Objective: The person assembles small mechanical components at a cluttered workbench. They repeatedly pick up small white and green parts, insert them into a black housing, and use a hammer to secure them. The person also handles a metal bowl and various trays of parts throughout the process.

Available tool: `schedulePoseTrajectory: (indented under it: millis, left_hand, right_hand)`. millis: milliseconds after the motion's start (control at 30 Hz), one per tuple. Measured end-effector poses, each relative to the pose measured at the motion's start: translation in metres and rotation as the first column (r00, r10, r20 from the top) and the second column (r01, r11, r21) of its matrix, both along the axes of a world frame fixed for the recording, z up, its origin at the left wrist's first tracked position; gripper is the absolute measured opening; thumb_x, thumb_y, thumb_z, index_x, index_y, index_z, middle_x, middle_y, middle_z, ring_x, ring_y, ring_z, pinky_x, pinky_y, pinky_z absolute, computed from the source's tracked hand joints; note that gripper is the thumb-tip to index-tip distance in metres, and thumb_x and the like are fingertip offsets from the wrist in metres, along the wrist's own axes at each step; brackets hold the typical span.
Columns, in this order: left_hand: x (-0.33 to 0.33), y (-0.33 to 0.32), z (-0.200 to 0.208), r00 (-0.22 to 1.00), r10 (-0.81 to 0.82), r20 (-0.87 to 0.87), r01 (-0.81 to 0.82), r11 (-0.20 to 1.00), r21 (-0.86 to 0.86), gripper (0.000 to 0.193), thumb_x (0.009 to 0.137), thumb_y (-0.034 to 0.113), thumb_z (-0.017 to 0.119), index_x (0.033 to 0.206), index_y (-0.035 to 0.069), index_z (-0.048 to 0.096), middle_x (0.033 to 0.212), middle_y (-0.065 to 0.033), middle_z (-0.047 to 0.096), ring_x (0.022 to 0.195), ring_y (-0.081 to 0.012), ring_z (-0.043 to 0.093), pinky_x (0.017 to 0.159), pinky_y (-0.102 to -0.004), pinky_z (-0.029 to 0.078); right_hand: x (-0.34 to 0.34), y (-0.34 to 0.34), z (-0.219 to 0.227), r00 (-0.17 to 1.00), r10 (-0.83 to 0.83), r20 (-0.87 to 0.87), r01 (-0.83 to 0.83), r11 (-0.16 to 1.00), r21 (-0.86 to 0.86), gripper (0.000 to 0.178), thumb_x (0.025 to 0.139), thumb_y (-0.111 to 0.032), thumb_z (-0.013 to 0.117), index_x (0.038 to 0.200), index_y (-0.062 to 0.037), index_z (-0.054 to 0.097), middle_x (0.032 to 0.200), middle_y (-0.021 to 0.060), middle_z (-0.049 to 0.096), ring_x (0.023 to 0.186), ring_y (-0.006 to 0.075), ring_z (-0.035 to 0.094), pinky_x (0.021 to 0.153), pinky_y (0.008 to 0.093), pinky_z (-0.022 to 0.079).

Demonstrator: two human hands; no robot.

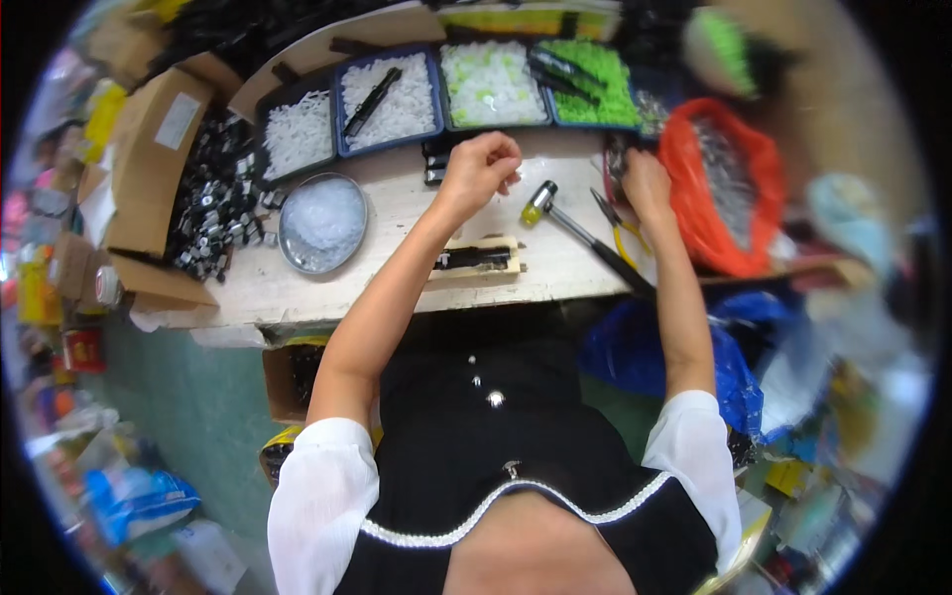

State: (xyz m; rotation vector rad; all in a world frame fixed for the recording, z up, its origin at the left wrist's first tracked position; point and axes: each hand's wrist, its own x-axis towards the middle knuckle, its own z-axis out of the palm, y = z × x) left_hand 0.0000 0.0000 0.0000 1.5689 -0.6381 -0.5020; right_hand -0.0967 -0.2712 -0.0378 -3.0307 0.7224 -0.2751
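Note:
My left hand (481, 174) hovers over the middle of the bench, its fingers curled and pinched together. Whatever small piece they hold, if any, is too small to name. Below it sits a wooden holding block (511, 257) with a black part (471, 259) lying in it. My right hand (647, 181) reaches to a small dark container (615, 159) beside the red bag, and its fingertips are hidden. Between my hands rests a hammer (575, 227) with a yellow-faced head and black grip. Pliers (617, 220) with yellow handles lie close to my right wrist.
Along the back stand trays of white pieces (297, 134), white-and-green pieces (493, 84) and green pieces (595, 84). A round metal dish (322, 223) and a cardboard box (149, 164) spilling black parts (213, 198) are at left; a red bag (764, 188) of metal pieces, right.

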Motion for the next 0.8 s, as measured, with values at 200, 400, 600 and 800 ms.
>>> schedulePoseTrajectory:
  millis: [200, 400, 600, 800]
  left_hand:
    - [-0.030, 0.055, -0.004, 0.954, 0.072, -0.291, -0.121, 0.981, -0.155, 0.010, 0.086, 0.008, 0.058, 0.092, 0.000, 0.060, 0.072, -0.0066, 0.059, 0.058, -0.0097, 0.057, 0.045, -0.0212, 0.046]
    - [-0.050, 0.089, -0.006, 0.889, 0.010, -0.457, -0.144, 0.955, -0.260, 0.015, 0.083, 0.005, 0.062, 0.097, -0.001, 0.061, 0.077, -0.0079, 0.061, 0.063, -0.0111, 0.059, 0.049, -0.0220, 0.048]
    - [-0.064, 0.111, -0.008, 0.855, -0.010, -0.518, -0.170, 0.938, -0.300, 0.020, 0.081, 0.001, 0.063, 0.101, -0.002, 0.061, 0.082, -0.0102, 0.063, 0.069, -0.0136, 0.062, 0.054, -0.0237, 0.052]
    - [-0.068, 0.121, -0.015, 0.852, -0.024, -0.523, -0.158, 0.940, -0.301, 0.019, 0.082, 0.001, 0.062, 0.101, -0.003, 0.060, 0.083, -0.0109, 0.063, 0.068, -0.0143, 0.063, 0.053, -0.0239, 0.052]
  right_hand:
    - [-0.012, 0.002, 0.013, 0.999, 0.026, 0.025, -0.026, 1.000, -0.014, 0.019, 0.071, -0.005, 0.052, 0.083, -0.0079, 0.067, 0.079, 0.0181, 0.064, 0.077, 0.0350, 0.061, 0.069, 0.0460, 0.047]
    - [-0.013, 0.000, 0.008, 0.997, 0.041, 0.070, -0.039, 0.999, -0.025, 0.019, 0.073, -0.005, 0.048, 0.082, -0.0063, 0.065, 0.087, 0.0184, 0.062, 0.081, 0.0377, 0.060, 0.071, 0.0480, 0.047]
    - [-0.015, -0.001, 0.008, 0.991, 0.080, 0.103, -0.077, 0.997, -0.031, 0.017, 0.075, -0.007, 0.049, 0.082, -0.0072, 0.065, 0.087, 0.0156, 0.061, 0.083, 0.0361, 0.059, 0.071, 0.0467, 0.047]
    - [-0.018, 0.017, 0.022, 0.915, 0.120, 0.386, -0.166, 0.982, 0.090, 0.014, 0.077, -0.005, 0.053, 0.085, -0.0056, 0.065, 0.088, 0.0128, 0.062, 0.081, 0.0295, 0.060, 0.070, 0.0398, 0.048]
